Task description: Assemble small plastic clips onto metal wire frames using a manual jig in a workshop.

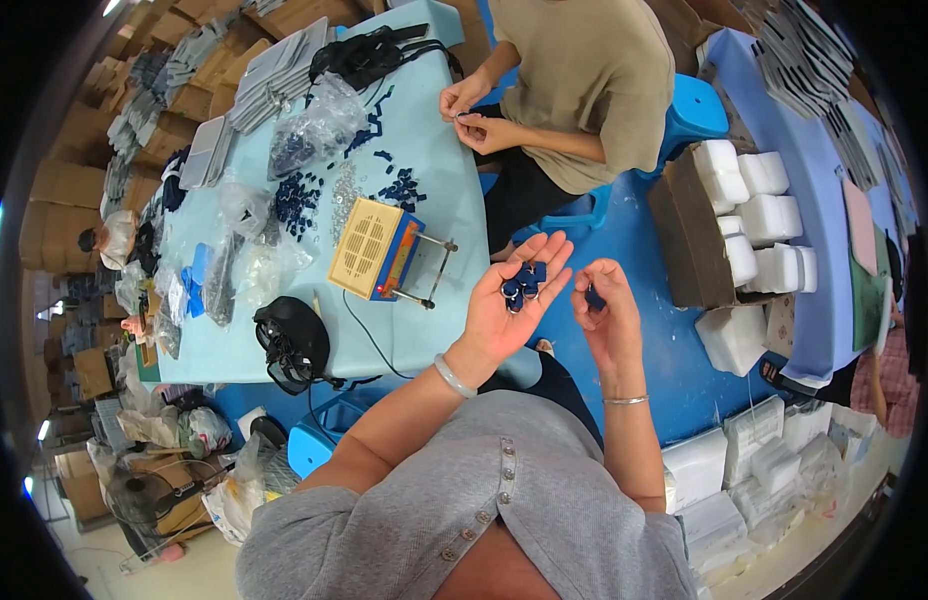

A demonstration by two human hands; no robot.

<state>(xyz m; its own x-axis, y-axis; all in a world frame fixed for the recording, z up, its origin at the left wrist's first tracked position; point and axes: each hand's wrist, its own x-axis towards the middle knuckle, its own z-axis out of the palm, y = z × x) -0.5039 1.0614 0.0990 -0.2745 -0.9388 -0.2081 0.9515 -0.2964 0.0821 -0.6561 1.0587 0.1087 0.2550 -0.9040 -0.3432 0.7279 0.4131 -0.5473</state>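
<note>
My left hand (496, 312) is turned palm up in front of my chest, fingers stretched out. Several small dark blue pieces with shiny metal rings (525, 284) rest in its palm. To its right, my right hand (612, 322) is raised with thumb and fingers closed on one small dark blue piece (595, 297). The two hands are apart. On the light blue table at the left lie piles of similar dark blue pieces (299, 205), beside small clear or silvery bits (345, 200). What exactly the pieces are is too small to tell.
A yellow and blue box-shaped device (376, 250) with a metal bar stands near the edge of the table (444, 330). A black fan-like object (291, 340) is at the front. Across sits a person in a tan shirt (604, 80). White foam blocks (769, 220) fill a carton at right.
</note>
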